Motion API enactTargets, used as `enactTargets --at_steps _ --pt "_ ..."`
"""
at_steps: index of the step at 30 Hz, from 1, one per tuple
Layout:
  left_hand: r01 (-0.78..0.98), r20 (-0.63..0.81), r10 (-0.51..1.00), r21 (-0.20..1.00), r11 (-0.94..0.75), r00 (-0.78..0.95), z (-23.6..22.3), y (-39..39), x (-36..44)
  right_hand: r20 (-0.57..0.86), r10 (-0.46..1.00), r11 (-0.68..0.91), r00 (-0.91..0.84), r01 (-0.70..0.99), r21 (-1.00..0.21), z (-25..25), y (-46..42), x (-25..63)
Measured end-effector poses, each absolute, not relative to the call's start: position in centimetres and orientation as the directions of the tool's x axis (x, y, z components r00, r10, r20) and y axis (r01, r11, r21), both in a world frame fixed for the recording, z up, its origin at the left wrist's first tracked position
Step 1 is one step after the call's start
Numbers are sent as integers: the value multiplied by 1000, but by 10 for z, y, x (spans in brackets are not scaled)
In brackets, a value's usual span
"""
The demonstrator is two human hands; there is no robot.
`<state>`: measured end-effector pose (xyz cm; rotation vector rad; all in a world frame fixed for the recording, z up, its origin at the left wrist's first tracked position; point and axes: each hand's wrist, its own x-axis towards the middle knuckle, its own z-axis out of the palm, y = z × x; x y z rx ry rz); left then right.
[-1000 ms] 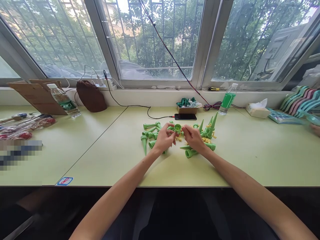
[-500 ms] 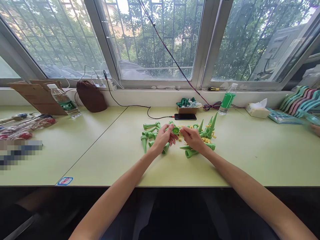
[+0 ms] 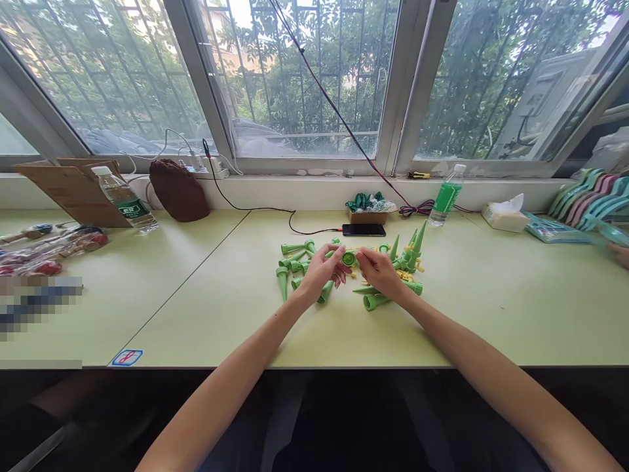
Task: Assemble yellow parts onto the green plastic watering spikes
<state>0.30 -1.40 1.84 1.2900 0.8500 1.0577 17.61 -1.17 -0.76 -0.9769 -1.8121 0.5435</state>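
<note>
A green plastic watering spike [image 3: 348, 259] is held between the fingers of my left hand [image 3: 324, 271], its round open end facing me. At the right side of that opening, my right hand [image 3: 378, 271] has its thumb and fingers pinched together; what they hold is too small or hidden to make out. Several more green spikes [image 3: 282, 278] lie to the left of my hands. Others [image 3: 376, 301] lie on the right, and some stick up near a tall pointed spike [image 3: 417, 248]. Small yellow plastic pieces [image 3: 407, 276] are scattered around and behind my right hand.
On the table [image 3: 196, 314], behind my hands, lie a phone [image 3: 363, 230] on a cable and a small box [image 3: 369, 215]. A green-labelled bottle [image 3: 446, 196] and tissue pack [image 3: 505, 217] stand at the right. Another bottle [image 3: 128, 204] and a brown pouch [image 3: 179, 190] are at the left.
The spike's open end has shifted slightly to the right and tilted a little between my hands. My right hand has moved very slightly; the other things stay in place.
</note>
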Motion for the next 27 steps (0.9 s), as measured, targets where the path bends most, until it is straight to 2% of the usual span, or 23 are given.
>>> enactTargets --at_steps 7,12,19,27 --pt "-80 134 941 990 -115 311 20 -16 3 544 812 581 -213 386 -717 -7 -11 178" --pt "-5 231 912 970 -244 338 14 -15 2 537 819 571 -202 382 -727 -11 -7 179" --pt "205 390 839 849 -488 379 10 -20 2 534 820 569 -205 384 -727 -9 -6 181" --pt "321 461 798 744 -586 388 8 -21 3 560 798 594 -225 455 -663 -4 -5 182"
